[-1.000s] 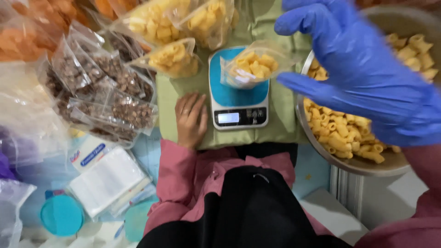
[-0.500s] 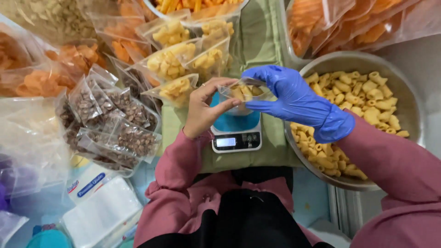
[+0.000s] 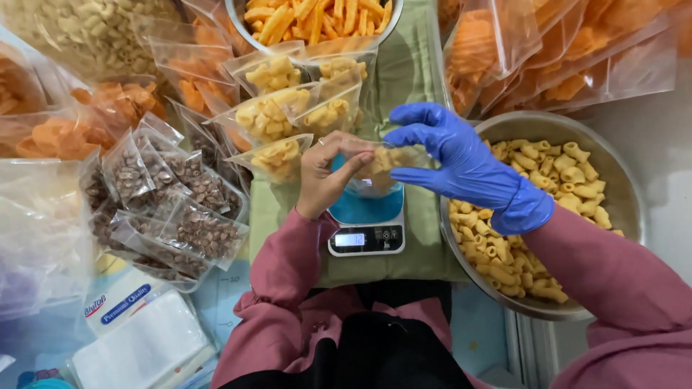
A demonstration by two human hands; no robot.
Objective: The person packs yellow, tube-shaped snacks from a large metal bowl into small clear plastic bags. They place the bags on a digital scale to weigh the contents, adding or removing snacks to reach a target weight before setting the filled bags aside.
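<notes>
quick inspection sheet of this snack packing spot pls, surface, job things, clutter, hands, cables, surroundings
surface: green cloth mat under the small digital scale with blue platform.
job's things: small clear plastic bag of yellow curled snacks, held above the scale; large metal bowl of the same snacks to the right.
clutter: filled clear bags of yellow snacks; bags of brown nuts; orange chip bags; white tissue pack.
grippers: bare left hand and blue-gloved right hand both pinch the bag's top.
cables: nothing seen.
surroundings: metal bowl of orange sticks at top.

Pink long sleeves, right hand (image 3: 468, 162) blue-gloved (thin, glossy) — left hand (image 3: 328, 173) bare
</notes>
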